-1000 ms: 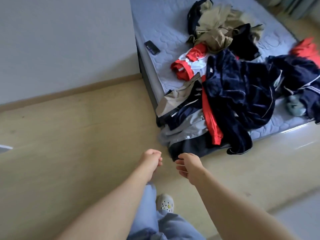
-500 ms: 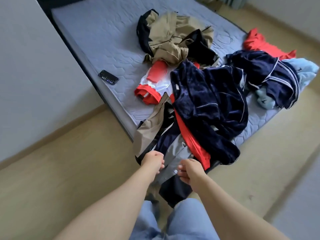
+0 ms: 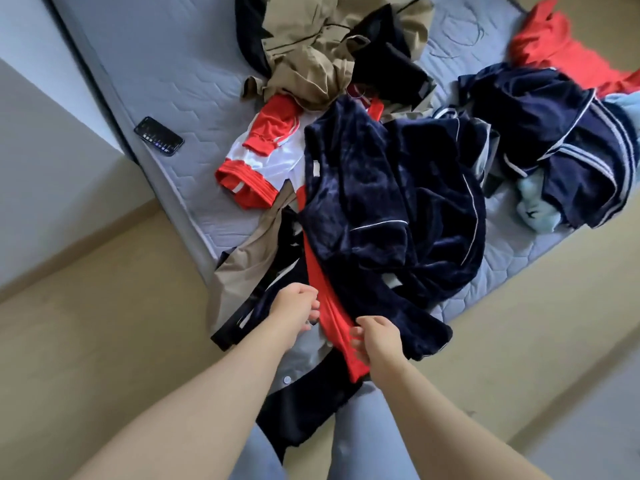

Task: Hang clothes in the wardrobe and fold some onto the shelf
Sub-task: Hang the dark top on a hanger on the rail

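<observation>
Two bare hands are over the clothes pile (image 3: 433,161), which lies on the bed (image 3: 166,64) and spills over the bed's near corner toward the floor (image 3: 104,341). Left hand (image 3: 294,308): fingers (image 3: 313,311) loosely curled, nothing visibly between them, tips just beside a long red garment (image 3: 334,327) hanging off the bed's edge. Right hand (image 3: 377,341): fingers (image 3: 356,342) bent against the other side of that red garment; whether they pinch the cloth cannot be told. A navy velvet piece (image 3: 398,202) lies over the red one further up the bed. A grey snap-button shirt (image 3: 306,360) and a beige piece (image 3: 239,271) hang over the same corner beneath. A phone (image 3: 158,136) lies on the bed apart from the pile, near the bed's left edge. Wardrobe and shelf not in view. Judgement: step in hand is picking one item out of the pile, most likely the red one; the task looks early, given the size of the pile. Next move calls for a firm two-handed pinch on the red cloth and a pull out from under the navy piece, slow enough that the pieces at the bed's corner do not slide to the floor.
</observation>
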The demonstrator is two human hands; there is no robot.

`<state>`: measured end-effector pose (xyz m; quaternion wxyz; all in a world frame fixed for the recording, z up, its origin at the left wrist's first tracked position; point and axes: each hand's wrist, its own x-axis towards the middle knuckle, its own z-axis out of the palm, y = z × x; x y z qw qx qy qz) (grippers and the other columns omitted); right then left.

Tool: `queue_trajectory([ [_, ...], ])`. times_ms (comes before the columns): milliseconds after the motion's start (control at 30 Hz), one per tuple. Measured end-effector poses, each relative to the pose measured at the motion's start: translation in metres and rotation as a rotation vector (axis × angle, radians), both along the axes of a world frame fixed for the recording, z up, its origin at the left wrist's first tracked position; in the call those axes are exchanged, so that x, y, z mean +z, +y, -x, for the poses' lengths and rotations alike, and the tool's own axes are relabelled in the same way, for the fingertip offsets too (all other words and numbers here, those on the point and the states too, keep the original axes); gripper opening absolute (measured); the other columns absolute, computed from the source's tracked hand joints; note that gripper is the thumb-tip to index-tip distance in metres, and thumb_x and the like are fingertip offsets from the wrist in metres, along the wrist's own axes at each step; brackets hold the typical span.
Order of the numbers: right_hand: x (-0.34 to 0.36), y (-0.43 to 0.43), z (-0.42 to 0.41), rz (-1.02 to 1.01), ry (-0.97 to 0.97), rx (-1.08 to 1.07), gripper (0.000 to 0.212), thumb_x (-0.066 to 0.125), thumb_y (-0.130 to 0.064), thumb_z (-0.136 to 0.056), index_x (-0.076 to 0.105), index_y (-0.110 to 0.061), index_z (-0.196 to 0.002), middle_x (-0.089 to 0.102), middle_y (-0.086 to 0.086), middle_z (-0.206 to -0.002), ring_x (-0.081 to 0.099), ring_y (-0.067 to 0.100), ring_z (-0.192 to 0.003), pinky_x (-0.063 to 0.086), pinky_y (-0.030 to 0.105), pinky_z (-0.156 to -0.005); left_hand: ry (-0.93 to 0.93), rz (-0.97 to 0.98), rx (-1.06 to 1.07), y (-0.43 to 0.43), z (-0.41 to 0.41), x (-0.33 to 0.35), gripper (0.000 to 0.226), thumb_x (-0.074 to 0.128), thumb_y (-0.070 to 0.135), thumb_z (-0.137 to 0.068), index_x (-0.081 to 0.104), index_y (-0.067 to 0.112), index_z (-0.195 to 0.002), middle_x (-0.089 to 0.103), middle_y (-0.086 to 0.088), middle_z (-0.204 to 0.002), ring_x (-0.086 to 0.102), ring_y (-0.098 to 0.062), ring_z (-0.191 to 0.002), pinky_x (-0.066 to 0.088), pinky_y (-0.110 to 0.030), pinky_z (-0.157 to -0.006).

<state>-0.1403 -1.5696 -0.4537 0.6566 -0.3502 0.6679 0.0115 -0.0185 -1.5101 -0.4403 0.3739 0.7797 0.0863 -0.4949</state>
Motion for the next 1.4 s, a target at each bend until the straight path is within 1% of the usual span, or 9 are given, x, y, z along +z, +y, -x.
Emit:
queue_trajectory([
  [233,-0.063,-0.092,0.009,-0.063,0.08,0.045,0.015,0.047,-0.009,-0.091,0.054,-0.013,-0.078,0.057,0.005,-0.069,0.047,0.016,-0.052,0.039,0.025,-0.048,0.085,-0.169,0.1,-0.102,0.009,-0.069,0.012,0.045,0.013,-0.092,0.053,0.018,-0.085,0.052,0.0,-0.083,0.052,-0.015,-0.071,0.044,-0.026,-0.065],
  [333,-0.083,-0.115,0.008,-0.085,0.103,0.075,0.016,0.047,-0.011,-0.091,0.054,-0.014,-0.076,0.057,0.003,-0.068,0.049,0.015,-0.053,0.041,0.024,-0.051,-0.016,-0.247,0.163,-0.128,0.003,-0.101,0.01,0.053,0.017,-0.09,0.055,0.013,-0.1,0.051,-0.012,-0.11,0.05,-0.027,-0.096,0.041,-0.033,-0.083],
  [400,-0.096,-0.126,0.007,-0.095,0.093,0.072,0.017,0.047,-0.011,-0.091,0.053,-0.014,-0.076,0.056,0.002,-0.068,0.048,0.014,-0.053,0.04,0.023,-0.05,-0.046,-0.299,0.268,-0.137,0.0,-0.12,0.055,0.059,0.029,-0.087,0.038,0.016,-0.136,0.037,-0.011,-0.138,0.043,-0.03,-0.119,0.037,-0.036,-0.095],
  [467,-0.108,-0.136,0.004,-0.109,0.089,0.072,0.017,0.047,-0.011,-0.092,0.053,-0.015,-0.077,0.056,0.002,-0.069,0.048,0.013,-0.053,0.04,0.022,-0.049,-0.046,-0.3,0.358,-0.147,-0.004,-0.138,0.077,0.065,0.035,-0.083,0.022,0.019,-0.145,0.032,-0.008,-0.144,0.04,-0.03,-0.126,0.036,-0.038,-0.098],
  [633,-0.123,-0.141,-0.003,-0.092,0.089,0.109,0.017,0.046,-0.013,-0.093,0.053,-0.017,-0.078,0.057,0.0,-0.069,0.05,0.012,-0.054,0.042,0.021,-0.049,-0.061,-0.241,0.403,-0.155,-0.008,-0.158,0.057,0.058,-0.001,-0.078,0.037,0.015,-0.129,0.055,-0.013,-0.117,0.056,-0.026,-0.083,0.047,-0.031,-0.07],
  [733,-0.121,-0.136,-0.009,-0.015,0.083,0.152,0.017,0.044,-0.015,-0.093,0.053,-0.019,-0.079,0.057,-0.001,-0.071,0.05,0.012,-0.057,0.042,0.023,-0.055,-0.155,-0.125,0.268,-0.137,0.001,-0.152,0.057,0.049,-0.004,-0.076,0.047,0.026,-0.124,0.063,-0.01,-0.112,0.062,-0.031,-0.093,0.051,-0.037,-0.077],
  [900,-0.108,-0.129,-0.035,0.131,0.036,0.129,0.015,0.043,-0.013,-0.09,0.053,-0.021,-0.084,0.057,0.0,-0.081,0.05,0.012,-0.061,0.041,0.023,-0.056,-0.171,-0.038,-0.023,-0.076,0.002,-0.133,0.048,0.046,-0.002,-0.077,0.055,0.035,-0.107,0.063,0.006,-0.085,0.057,-0.015,-0.076,0.045,-0.025,-0.062],
  [1100,-0.104,-0.091,-0.078,0.219,-0.025,0.397,0.043,0.056,-0.028,-0.087,0.045,-0.024,-0.128,0.053,-0.001,-0.111,0.057,0.017,-0.094,0.05,0.035,-0.087,-0.194,-0.126,-0.109,0.016,-0.011,-0.118,0.031,0.05,-0.003,-0.076,0.05,0.026,-0.066,0.052,0.005,-0.068,0.046,-0.011,-0.064,0.032,-0.025,-0.052],
  [1400,-0.112,0.03,-0.095,0.036,-0.008,0.775,0.03,0.047,-0.017,-0.089,0.048,-0.027,-0.116,0.049,-0.005,-0.071,0.047,0.012,-0.059,0.04,0.026,-0.053,-0.194,-0.367,0.257,0.151,-0.029,-0.108,0.034,0.042,-0.017,-0.074,0.042,0.012,-0.057,0.039,-0.005,-0.053,0.033,-0.018,-0.05,0.029,-0.02,-0.04],
])
